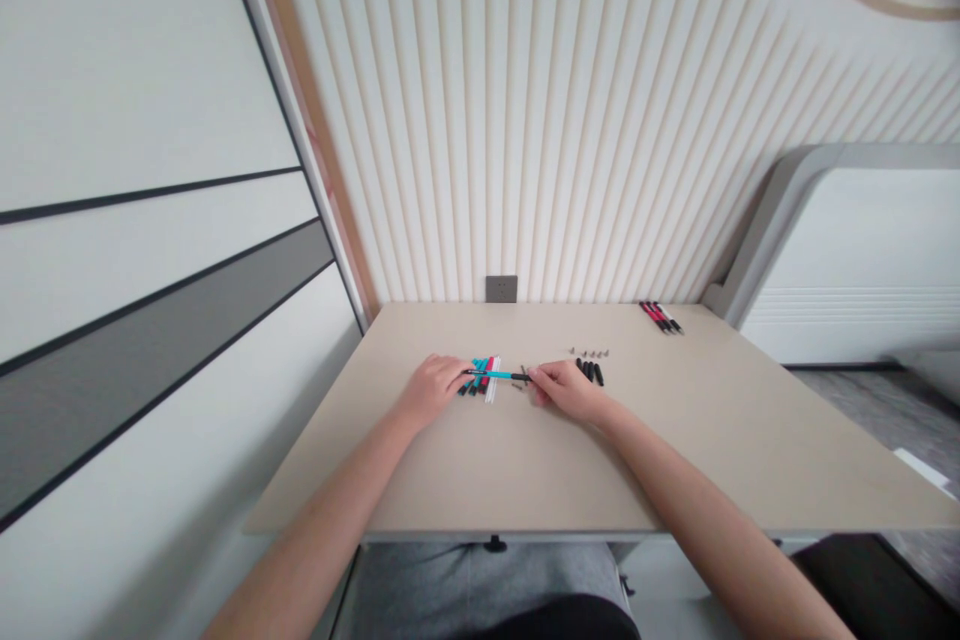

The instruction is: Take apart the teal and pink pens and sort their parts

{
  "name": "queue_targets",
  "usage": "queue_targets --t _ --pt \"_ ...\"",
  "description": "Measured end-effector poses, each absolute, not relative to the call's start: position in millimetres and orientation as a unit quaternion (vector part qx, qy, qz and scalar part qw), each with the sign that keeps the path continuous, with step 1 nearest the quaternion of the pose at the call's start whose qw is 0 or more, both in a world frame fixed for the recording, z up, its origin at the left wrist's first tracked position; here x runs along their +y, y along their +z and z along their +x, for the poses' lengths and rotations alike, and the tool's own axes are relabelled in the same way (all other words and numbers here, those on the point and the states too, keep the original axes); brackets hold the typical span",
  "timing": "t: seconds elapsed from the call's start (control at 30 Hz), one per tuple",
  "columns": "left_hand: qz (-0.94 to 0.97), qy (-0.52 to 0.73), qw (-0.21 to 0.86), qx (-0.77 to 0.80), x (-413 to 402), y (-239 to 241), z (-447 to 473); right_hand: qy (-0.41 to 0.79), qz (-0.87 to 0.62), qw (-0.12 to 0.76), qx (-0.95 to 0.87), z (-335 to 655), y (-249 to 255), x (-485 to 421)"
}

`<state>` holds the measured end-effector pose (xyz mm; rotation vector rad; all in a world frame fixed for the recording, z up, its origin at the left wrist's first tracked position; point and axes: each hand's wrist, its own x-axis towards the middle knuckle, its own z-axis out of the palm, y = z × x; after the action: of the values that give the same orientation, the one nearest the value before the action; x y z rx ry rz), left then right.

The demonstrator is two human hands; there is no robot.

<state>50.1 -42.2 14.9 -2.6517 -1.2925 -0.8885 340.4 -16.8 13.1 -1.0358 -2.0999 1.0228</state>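
A blue pen (pixel 501 375) with black ends is held level between my two hands, above the table. My left hand (pixel 433 386) is closed on its left end, and my right hand (pixel 561 388) pinches the black right end. Just under and behind the pen lie several blue and red pen barrels (pixel 475 387) and thin white refills (pixel 492 388). Beside my right hand is a row of short black pen parts (pixel 597 373), partly hidden by the hand. Small metal tips (pixel 591 353) stand in a line behind them.
Several finished-looking pens (pixel 661 317), red, white and black, lie at the back right of the beige table (pixel 465 480). A grey socket (pixel 501 289) sits on the ribbed wall behind. A white cabinet (pixel 180 340) flanks the left side, and a padded headboard (pixel 855 250) the right.
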Motion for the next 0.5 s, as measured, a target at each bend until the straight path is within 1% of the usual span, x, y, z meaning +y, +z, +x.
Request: queue_targets --t 0.23,0.37,0.5 --pt "-0.858 -0.298 0.045 -0.416 -40.2 11.9 49.2 0.299 -0.380 0.347 -0.804 338.6 14.1 -14.4" --pt "-0.863 -0.295 0.049 -0.407 -41.9 13.3 50.4 0.294 -0.381 0.306 -0.821 340.4 15.9 -16.2" --pt "-0.867 -0.286 0.051 -0.405 -43.5 14.4 51.7 0.322 -0.399 0.270 -0.815 339.9 13.3 -17.1"
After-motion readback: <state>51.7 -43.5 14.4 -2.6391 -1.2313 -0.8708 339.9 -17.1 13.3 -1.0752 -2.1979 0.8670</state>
